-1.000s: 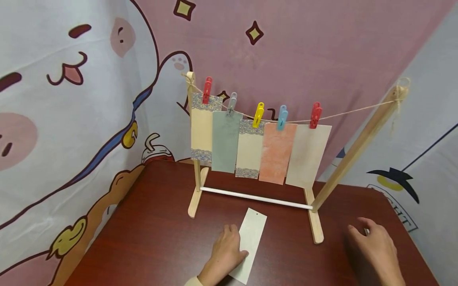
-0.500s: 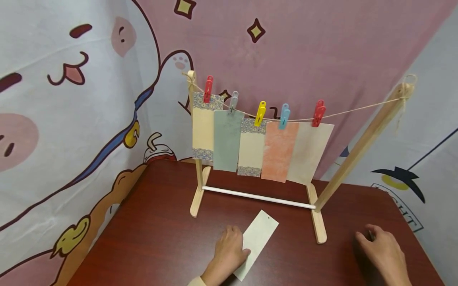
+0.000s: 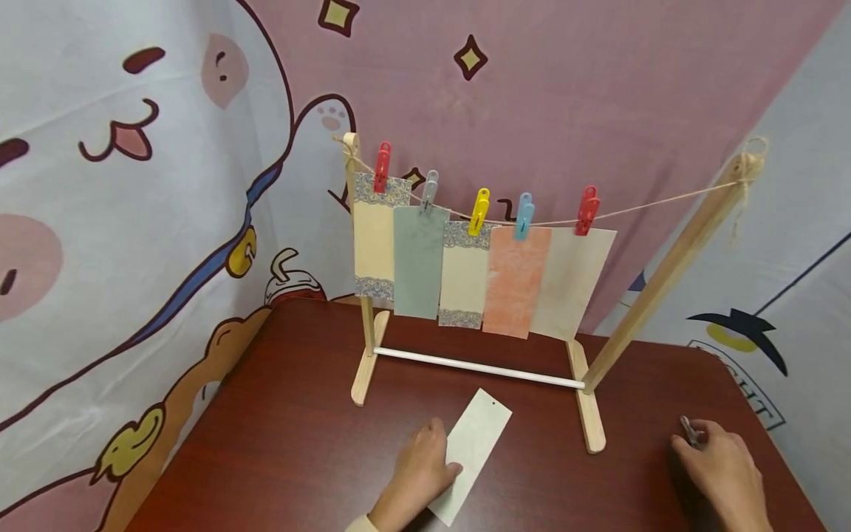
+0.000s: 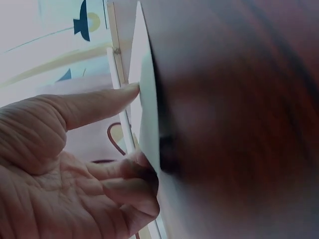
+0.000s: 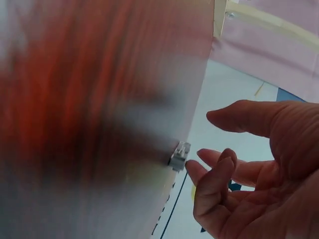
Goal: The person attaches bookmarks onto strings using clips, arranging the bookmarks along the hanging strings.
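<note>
A pale cream paper card [image 3: 475, 451] with a small hole near its far end is slanted over the table at front centre. My left hand [image 3: 420, 473] pinches its left edge; in the left wrist view the thumb presses one face of the card [image 4: 146, 99] and the fingertips meet its edge. At the right, my right hand [image 3: 723, 469] is beside a small grey clothespin [image 3: 691, 432]. The right wrist view shows this clothespin [image 5: 180, 156] on the table, close to the fingertips, with the thumb apart from it.
A wooden stand with a right post [image 3: 665, 284] and a white crossbar [image 3: 479, 367] rises behind. From its string [image 3: 658, 208] several cards, such as an orange one [image 3: 518, 281], hang by coloured clothespins. Patterned cloth [image 3: 532, 111] borders the dark red table [image 3: 279, 443].
The cream card has swung clockwise, its far end moving right. My right hand has shifted slightly right and toward me, and the grey clothespin has come into clearer view.
</note>
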`<action>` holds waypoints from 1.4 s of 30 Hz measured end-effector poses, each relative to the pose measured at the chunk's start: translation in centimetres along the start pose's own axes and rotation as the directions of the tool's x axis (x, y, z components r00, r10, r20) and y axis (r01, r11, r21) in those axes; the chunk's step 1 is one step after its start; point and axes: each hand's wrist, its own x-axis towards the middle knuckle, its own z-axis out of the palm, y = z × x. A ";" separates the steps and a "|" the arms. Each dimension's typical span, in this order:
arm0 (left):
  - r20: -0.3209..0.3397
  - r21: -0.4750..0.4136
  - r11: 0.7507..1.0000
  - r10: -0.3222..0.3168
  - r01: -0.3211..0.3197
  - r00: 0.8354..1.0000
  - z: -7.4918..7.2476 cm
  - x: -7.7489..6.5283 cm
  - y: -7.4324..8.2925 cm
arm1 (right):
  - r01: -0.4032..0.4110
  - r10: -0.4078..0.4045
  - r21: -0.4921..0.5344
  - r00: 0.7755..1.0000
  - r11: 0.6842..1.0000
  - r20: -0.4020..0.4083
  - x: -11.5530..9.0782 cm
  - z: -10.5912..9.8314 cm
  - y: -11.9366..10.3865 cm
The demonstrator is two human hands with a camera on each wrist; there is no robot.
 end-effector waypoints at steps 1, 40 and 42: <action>-0.006 -0.006 1.000 0.005 -0.005 1.000 0.5 0.1 -0.6 | -0.001 0.001 -0.006 1.000 1.000 0.003 0.2 0.0 0.1; 0.011 -0.290 0.950 0.119 -0.111 0.993 -3.1 -0.1 -1.3 | 0.082 -0.099 0.088 0.972 0.993 0.212 1.3 -1.1 1.6; 0.053 -0.340 0.938 0.097 -0.074 0.994 -3.9 -0.1 -0.8 | 0.091 -0.114 0.119 0.972 0.989 0.204 1.3 -0.9 1.6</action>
